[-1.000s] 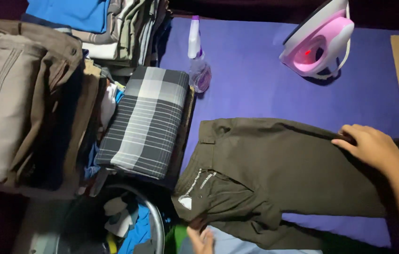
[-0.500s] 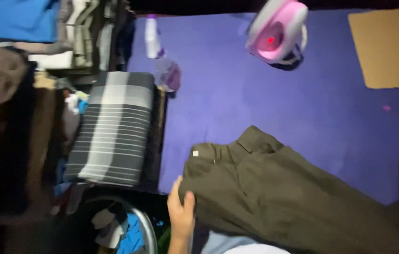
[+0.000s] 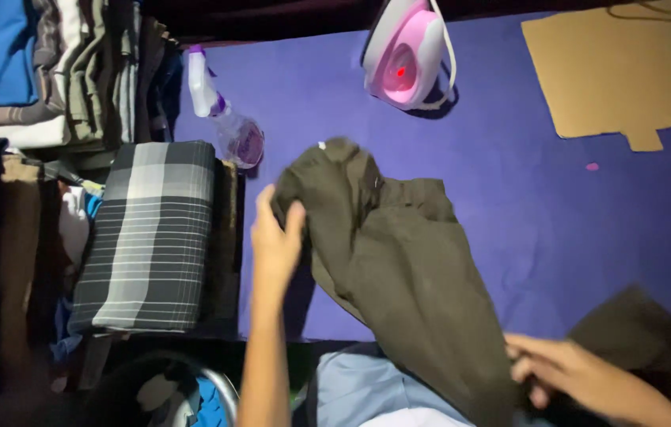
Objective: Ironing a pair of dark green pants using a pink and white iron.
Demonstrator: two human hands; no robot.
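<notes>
Dark olive trousers lifted at frame centre above the purple ironing surface.
Left hand pinches the waistband; right hand clutches the legs, lower right. Next: lay flat, smooth.

left hand: raised, fingers clamped | right hand: low, fingers curled

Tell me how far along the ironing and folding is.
Looks done: a folded plaid cloth and stacked folded clothes sit at the left. In hand: dark trousers, the left hand at the waist end, the right hand lower down, lifted and unfolded over the purple surface. Left: the trousers; the iron stands aside.
</notes>
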